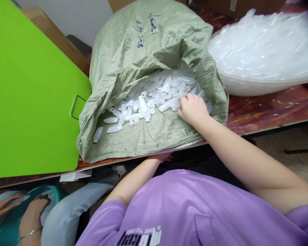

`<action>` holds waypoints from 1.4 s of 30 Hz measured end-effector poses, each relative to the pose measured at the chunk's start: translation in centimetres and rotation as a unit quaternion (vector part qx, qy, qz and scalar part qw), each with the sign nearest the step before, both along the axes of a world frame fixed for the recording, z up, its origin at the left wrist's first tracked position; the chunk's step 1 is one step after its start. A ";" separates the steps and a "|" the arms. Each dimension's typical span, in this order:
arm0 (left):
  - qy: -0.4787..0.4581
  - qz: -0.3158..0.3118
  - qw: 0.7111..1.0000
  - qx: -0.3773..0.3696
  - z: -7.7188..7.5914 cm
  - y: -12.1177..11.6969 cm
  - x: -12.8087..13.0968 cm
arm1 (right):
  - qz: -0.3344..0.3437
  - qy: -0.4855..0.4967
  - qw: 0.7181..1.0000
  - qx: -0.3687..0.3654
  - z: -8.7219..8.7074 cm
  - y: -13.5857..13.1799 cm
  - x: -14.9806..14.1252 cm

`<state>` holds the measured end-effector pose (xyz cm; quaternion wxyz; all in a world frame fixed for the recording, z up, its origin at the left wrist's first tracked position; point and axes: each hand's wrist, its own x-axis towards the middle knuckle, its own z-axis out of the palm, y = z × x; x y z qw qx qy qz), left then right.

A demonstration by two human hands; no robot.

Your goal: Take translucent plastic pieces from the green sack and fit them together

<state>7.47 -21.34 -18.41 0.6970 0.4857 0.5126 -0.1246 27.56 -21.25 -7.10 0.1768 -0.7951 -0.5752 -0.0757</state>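
A green woven sack [149, 143] lies on its side with its mouth open towards me. Many small translucent white plastic tubes [142, 104], tapered at one end, are spilled inside the mouth. My right hand [193, 107] reaches into the right side of the opening, against the tubes. Its fingers are curled downward, and their tips are hidden, so whatever they hold cannot be made out. Below the table's front edge, near my lap, is my left hand [166, 157]; only part of it shows, and most of its fingers are hidden.
A large translucent container [248, 85] heaped with white plastic pieces stands right on the reddish table [277, 114]. At left stands a bright green panel [33, 92] with a metal handle. Another person's hands [33, 212] work over a teal basin [58, 194] at lower left.
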 end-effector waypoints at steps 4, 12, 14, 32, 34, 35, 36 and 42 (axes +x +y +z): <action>-0.048 -0.071 0.993 0.086 6.2 0.5 -4.1 | 0.022 0.075 0.996 0.045 0.8 -1.0 -0.7; 0.093 -0.081 0.835 0.536 18.9 8.0 -12.6 | 0.085 0.313 0.943 0.070 -0.4 -3.7 -4.1; 0.246 -0.090 0.750 0.607 19.1 10.5 -13.1 | 0.091 0.352 0.930 0.059 -0.9 -4.0 -5.1; 0.252 -0.274 0.693 0.617 14.4 15.9 -12.3 | 0.102 0.322 0.939 0.071 -2.4 -4.6 -6.2; 0.217 -0.246 0.690 0.645 14.5 14.2 -12.7 | 0.098 0.344 0.932 0.050 -2.4 -4.7 -6.3; 0.195 -0.227 0.692 0.657 14.5 13.3 -12.7 | 0.098 0.351 0.930 0.039 -2.3 -4.7 -6.4; 0.171 -0.207 0.695 0.667 14.5 12.2 -12.6 | 0.103 0.358 0.928 0.033 -2.0 -4.7 -6.6; -0.003 -0.215 0.703 0.678 14.1 5.8 -8.7 | 0.200 0.480 0.847 0.112 1.5 -4.2 -9.2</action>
